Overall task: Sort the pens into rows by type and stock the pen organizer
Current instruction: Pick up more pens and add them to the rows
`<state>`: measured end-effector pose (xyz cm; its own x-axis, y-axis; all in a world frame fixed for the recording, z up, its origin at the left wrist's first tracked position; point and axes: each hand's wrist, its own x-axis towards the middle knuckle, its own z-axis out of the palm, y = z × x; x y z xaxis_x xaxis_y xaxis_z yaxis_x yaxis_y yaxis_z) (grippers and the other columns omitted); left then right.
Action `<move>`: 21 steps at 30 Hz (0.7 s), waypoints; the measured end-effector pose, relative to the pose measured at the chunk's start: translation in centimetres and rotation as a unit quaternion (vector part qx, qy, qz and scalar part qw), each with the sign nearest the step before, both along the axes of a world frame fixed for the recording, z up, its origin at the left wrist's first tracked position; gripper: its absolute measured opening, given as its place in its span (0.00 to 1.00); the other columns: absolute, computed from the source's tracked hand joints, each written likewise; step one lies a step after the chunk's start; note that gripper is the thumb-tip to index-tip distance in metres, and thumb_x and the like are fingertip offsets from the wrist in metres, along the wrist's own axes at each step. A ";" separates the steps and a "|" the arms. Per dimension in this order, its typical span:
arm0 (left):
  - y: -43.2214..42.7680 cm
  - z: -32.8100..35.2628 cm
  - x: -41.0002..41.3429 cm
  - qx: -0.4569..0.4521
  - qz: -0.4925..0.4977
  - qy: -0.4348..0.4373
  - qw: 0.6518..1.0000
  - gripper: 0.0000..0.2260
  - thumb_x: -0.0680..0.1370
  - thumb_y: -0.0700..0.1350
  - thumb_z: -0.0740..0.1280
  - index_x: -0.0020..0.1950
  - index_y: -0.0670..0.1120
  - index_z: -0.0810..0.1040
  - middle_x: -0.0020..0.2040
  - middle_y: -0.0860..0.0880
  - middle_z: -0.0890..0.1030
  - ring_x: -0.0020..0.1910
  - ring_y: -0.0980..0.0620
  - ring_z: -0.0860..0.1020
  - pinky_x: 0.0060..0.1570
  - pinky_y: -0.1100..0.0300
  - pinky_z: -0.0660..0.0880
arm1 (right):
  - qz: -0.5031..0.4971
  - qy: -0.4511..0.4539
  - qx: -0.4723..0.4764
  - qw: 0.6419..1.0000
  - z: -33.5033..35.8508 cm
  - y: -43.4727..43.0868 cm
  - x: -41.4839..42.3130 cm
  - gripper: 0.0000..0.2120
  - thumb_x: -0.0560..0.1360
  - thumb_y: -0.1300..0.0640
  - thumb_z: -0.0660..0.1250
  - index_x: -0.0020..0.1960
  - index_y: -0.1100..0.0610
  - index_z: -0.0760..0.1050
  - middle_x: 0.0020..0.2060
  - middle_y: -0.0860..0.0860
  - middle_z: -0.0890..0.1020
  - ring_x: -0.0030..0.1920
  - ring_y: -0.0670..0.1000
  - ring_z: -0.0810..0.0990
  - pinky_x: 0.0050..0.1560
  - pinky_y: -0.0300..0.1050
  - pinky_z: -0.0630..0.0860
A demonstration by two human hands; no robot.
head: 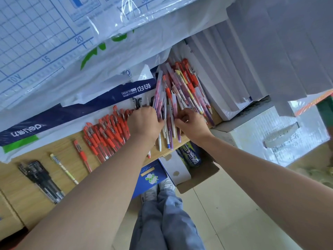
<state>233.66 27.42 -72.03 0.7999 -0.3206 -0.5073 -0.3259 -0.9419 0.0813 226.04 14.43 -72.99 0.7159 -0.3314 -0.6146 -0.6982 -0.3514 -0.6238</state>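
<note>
- The mixed pile is a fan of purple-patterned, white and red-capped pens. It lies at the right end of the tabletop, with the tips of some pens reaching the near edge.
- The right hand is on the near part of that pile, its fingers curled and pinching a few purple and white pens.
- The left hand lies just left of it, back up, over the pile's left side. I cannot tell how its fingers are set underneath.
- Left of the hands the red pens lie packed side by side in a row. Further left come one lone red pen, a yellow patterned pen and a bunch of black pens, with bare wood between them.
- A torn blue-and-white paper wrapper hems the far side, and white paper stacks close off the right.
- A cardboard box sits below the near edge.
</note>
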 end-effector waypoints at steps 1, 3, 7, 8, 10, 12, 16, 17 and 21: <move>0.1 -0.1 0.0 0.003 -0.003 0.000 1.000 0.17 0.76 0.58 0.66 0.39 0.45 0.72 0.35 0.47 0.74 0.36 0.46 0.76 0.30 0.58 0.67 | -0.005 -0.001 0.004 1.000 0.0 0.0 0.0 0.02 0.73 0.60 0.66 0.42 0.54 0.75 0.32 0.52 0.82 0.32 0.51 0.81 0.41 0.51 0.81; 0.5 -0.4 -0.1 -0.005 0.004 0.003 1.000 0.15 0.77 0.56 0.65 0.39 0.45 0.73 0.35 0.47 0.74 0.34 0.48 0.73 0.27 0.60 0.64 | -0.014 -0.003 0.010 1.000 0.0 0.0 0.1 0.02 0.73 0.60 0.66 0.42 0.54 0.75 0.31 0.51 0.81 0.31 0.49 0.80 0.41 0.49 0.80; 1.5 -0.8 -0.4 -0.067 0.029 0.027 0.997 0.13 0.79 0.52 0.63 0.45 0.43 0.77 0.36 0.48 0.75 0.35 0.47 0.73 0.30 0.58 0.64 | -0.029 0.001 0.021 0.999 0.0 0.0 0.2 0.02 0.75 0.59 0.65 0.43 0.53 0.74 0.31 0.50 0.81 0.30 0.47 0.79 0.37 0.44 0.78; 1.9 -0.8 -0.4 -0.091 0.041 0.051 0.994 0.12 0.79 0.52 0.62 0.45 0.43 0.76 0.36 0.48 0.74 0.35 0.47 0.73 0.31 0.57 0.65 | -0.032 0.002 0.028 0.999 0.0 0.1 0.2 0.02 0.75 0.59 0.65 0.44 0.53 0.74 0.31 0.50 0.81 0.29 0.46 0.79 0.34 0.41 0.77; 2.6 -1.0 -0.6 -0.139 0.051 0.099 0.984 0.12 0.80 0.51 0.61 0.44 0.44 0.71 0.34 0.49 0.71 0.36 0.46 0.71 0.34 0.56 0.63 | -0.046 0.006 0.050 0.998 0.1 0.4 0.3 0.01 0.75 0.59 0.65 0.45 0.54 0.75 0.31 0.50 0.80 0.28 0.45 0.77 0.30 0.36 0.73; 3.4 -1.0 -0.8 -0.188 0.071 0.154 0.967 0.12 0.81 0.51 0.60 0.42 0.45 0.68 0.33 0.51 0.68 0.36 0.46 0.71 0.35 0.56 0.63 | -0.068 0.017 0.082 0.994 0.2 0.7 0.5 0.01 0.75 0.60 0.64 0.46 0.57 0.74 0.32 0.52 0.80 0.28 0.46 0.76 0.30 0.37 0.71; 5.0 -0.2 -1.2 -0.270 0.161 0.270 0.910 0.14 0.81 0.51 0.61 0.43 0.41 0.71 0.36 0.44 0.73 0.37 0.45 0.76 0.37 0.53 0.67 | -0.091 0.054 0.168 0.980 0.9 1.8 1.1 0.04 0.76 0.61 0.63 0.49 0.61 0.73 0.36 0.56 0.82 0.30 0.49 0.76 0.31 0.41 0.72; 5.4 -0.1 -1.4 -0.274 0.166 0.287 0.903 0.15 0.81 0.51 0.61 0.47 0.39 0.73 0.38 0.39 0.76 0.37 0.44 0.78 0.37 0.51 0.68 | -0.092 0.057 0.184 0.977 1.0 2.3 1.2 0.04 0.76 0.62 0.64 0.50 0.62 0.73 0.35 0.56 0.82 0.30 0.50 0.77 0.32 0.42 0.72; 6.3 0.6 -2.1 -0.270 0.173 0.307 0.896 0.15 0.81 0.52 0.61 0.55 0.39 0.74 0.47 0.35 0.78 0.38 0.46 0.76 0.38 0.51 0.70 | -0.105 0.041 0.228 0.967 1.2 4.2 1.8 0.03 0.78 0.62 0.64 0.50 0.62 0.74 0.34 0.56 0.79 0.33 0.53 0.75 0.35 0.44 0.73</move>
